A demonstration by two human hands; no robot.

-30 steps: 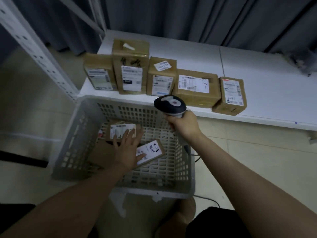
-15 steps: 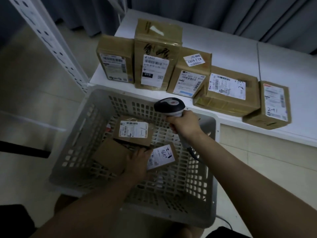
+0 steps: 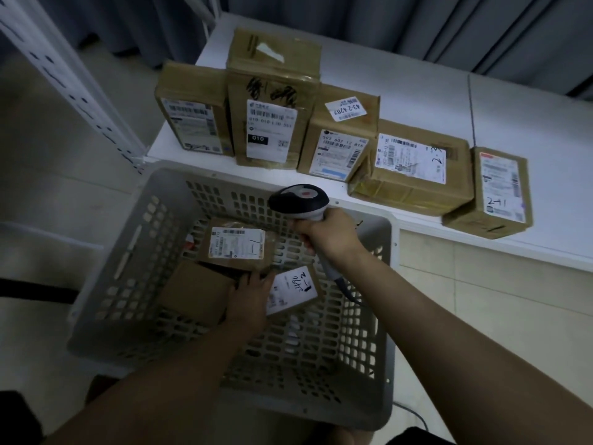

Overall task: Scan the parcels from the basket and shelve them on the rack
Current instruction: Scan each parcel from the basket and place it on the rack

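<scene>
A grey slotted basket (image 3: 106, 277) stands on the floor against the white shelf (image 3: 417, 91). Inside lie three parcels: one with a label marked "1" (image 3: 237, 244), a plain brown box (image 3: 195, 292), and a small parcel with a handwritten label (image 3: 293, 289). My left hand (image 3: 250, 300) reaches into the basket and grips the left edge of the small labelled parcel. My right hand (image 3: 327, 234) holds a handheld barcode scanner (image 3: 300, 199) over the basket's far side, its head pointing down.
Several taped cardboard parcels with shipping labels stand in a row on the shelf, from the left one (image 3: 195, 118) to the right one (image 3: 502, 192). A perforated white rack upright (image 3: 64, 78) rises at the left. Dark curtains hang behind. The scanner cable trails down to the floor.
My left hand slid from the far parcel back onto the small labelled parcel. The view moved closer over the basket. The scanner stays held above it.
</scene>
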